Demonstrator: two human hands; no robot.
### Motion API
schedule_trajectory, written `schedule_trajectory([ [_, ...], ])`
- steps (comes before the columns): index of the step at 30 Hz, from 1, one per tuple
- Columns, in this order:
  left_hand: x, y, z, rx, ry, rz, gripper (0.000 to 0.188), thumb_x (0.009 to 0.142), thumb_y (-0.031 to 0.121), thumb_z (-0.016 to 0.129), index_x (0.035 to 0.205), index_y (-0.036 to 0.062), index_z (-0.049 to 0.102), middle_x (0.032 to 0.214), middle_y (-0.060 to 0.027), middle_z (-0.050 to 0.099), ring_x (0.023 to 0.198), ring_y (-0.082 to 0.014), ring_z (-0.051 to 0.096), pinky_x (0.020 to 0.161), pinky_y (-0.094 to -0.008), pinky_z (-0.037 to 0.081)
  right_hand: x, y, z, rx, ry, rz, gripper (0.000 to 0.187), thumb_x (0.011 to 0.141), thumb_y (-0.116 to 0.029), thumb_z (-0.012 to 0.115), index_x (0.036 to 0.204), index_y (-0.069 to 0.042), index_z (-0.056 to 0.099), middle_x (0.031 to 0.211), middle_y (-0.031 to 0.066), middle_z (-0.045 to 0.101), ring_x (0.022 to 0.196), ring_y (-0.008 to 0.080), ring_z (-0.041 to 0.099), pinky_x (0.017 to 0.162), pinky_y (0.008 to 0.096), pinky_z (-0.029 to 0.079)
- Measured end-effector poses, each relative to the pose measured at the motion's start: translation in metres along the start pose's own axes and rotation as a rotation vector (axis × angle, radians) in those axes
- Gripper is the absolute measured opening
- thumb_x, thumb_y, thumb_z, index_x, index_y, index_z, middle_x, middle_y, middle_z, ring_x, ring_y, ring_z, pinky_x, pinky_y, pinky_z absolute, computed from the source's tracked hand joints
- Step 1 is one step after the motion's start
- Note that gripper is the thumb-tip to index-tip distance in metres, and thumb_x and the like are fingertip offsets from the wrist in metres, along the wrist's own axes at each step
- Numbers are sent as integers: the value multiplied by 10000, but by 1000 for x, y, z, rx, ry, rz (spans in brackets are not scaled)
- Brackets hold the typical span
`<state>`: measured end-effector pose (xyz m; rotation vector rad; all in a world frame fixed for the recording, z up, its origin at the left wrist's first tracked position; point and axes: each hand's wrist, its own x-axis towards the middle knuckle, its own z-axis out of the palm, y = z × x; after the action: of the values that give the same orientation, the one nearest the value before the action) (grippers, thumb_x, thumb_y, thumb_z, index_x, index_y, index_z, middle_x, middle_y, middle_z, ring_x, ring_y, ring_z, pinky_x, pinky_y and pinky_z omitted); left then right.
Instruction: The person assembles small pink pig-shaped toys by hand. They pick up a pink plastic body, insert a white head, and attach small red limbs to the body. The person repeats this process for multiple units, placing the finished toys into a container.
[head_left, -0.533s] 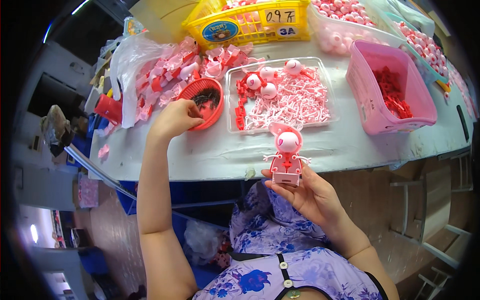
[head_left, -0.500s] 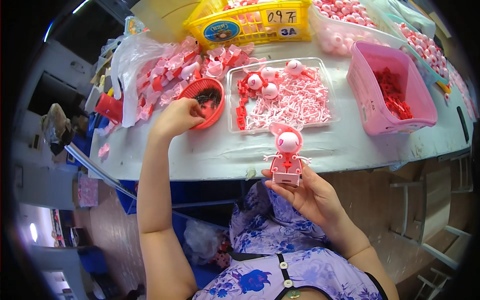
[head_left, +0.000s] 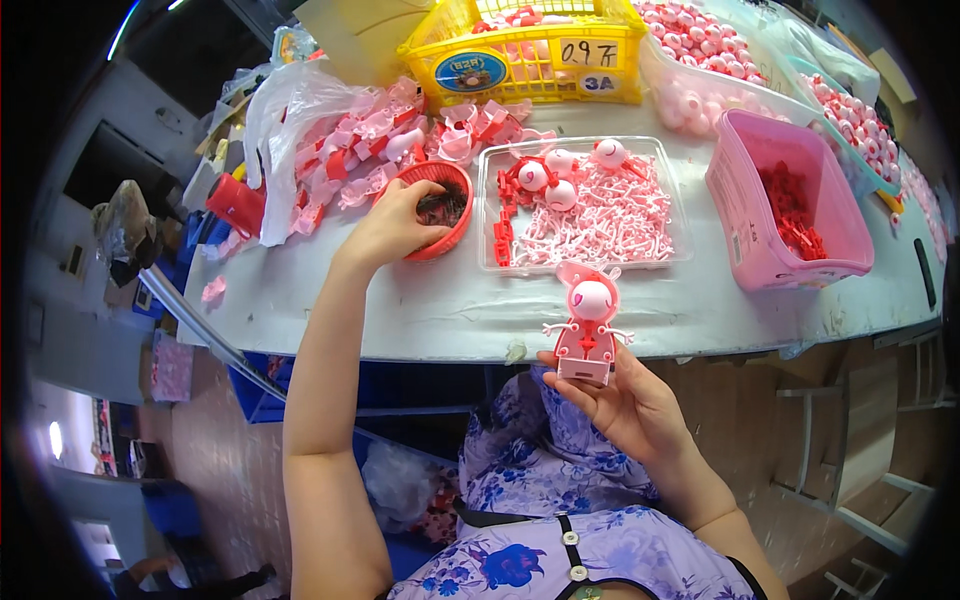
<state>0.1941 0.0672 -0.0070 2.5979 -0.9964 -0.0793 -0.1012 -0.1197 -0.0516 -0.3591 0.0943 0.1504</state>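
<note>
A pink and red toy figure (head_left: 588, 330) with a round white head, small white arms and a square pink base stands upright in my right hand (head_left: 640, 400). My right thumb and fingers are closed around its base, at the table's front edge. My left hand (head_left: 400, 225) is at a small round red basket (head_left: 432, 247) of thin dark pieces (head_left: 445, 208). Its thumb and forefinger are apart over these pieces; the other fingertips are hidden. Right of the basket, a clear plastic tray (head_left: 580, 267) holds many small pink parts (head_left: 610, 215), red parts and several round white heads (head_left: 533, 177).
A pink bin (head_left: 745, 200) with red parts stands at the right. Behind are a yellow basket (head_left: 525, 75) and a clear tub (head_left: 690, 100) of round pieces. Pink shell parts (head_left: 355, 140) and a white plastic bag (head_left: 285, 130) lie at the left, beside a red cup (head_left: 235, 205).
My left hand has reached further into the red basket, with its thumb and forefinger spreading apart. The whole view has shifted slightly. My right hand still holds the toy figure.
</note>
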Motion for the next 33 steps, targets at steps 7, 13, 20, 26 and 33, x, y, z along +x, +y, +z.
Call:
schedule_trajectory([
  [7,0,8,-10,-148,71,-119,327,743,137,748,1048,48,671,973,-103,582,762,-160,620,710,-297,508,-2,0,-1,6,42,-18,442,1028,-256,367,1387,-11,285,1359,306,405,1254,385,461,1078,416,405],
  [13,-4,1,-9,-197,-76,-41,215,743,97,720,926,-13,689,890,-141,692,755,-216,668,725,-331,524,0,1,2,-17,61,-20,451,1032,-273,351,1381,10,308,1346,321,413,1243,383,473,1071,411,414],
  [20,-1,-12,-6,-191,-61,-93,194,742,57,716,925,-6,697,887,-102,687,810,-167,653,739,-293,521,0,2,7,-49,87,-43,491,1036,-296,331,1382,52,320,1332,352,412,1230,382,488,1058,402,431],
  [26,-1,-15,-7,-150,-75,-81,205,734,71,732,920,-9,703,876,-106,683,796,-177,655,734,-298,523,-1,3,5,-40,87,-43,491,1035,-293,337,1382,54,317,1330,358,409,1229,391,486,1056,406,433],
  [33,0,-10,-3,-114,-41,-82,189,750,97,694,891,-28,701,863,-171,682,830,-260,662,764,-344,517,0,2,4,19,49,-3,445,1030,-263,358,1392,-18,273,1358,320,396,1254,397,457,1077,416,409],
])
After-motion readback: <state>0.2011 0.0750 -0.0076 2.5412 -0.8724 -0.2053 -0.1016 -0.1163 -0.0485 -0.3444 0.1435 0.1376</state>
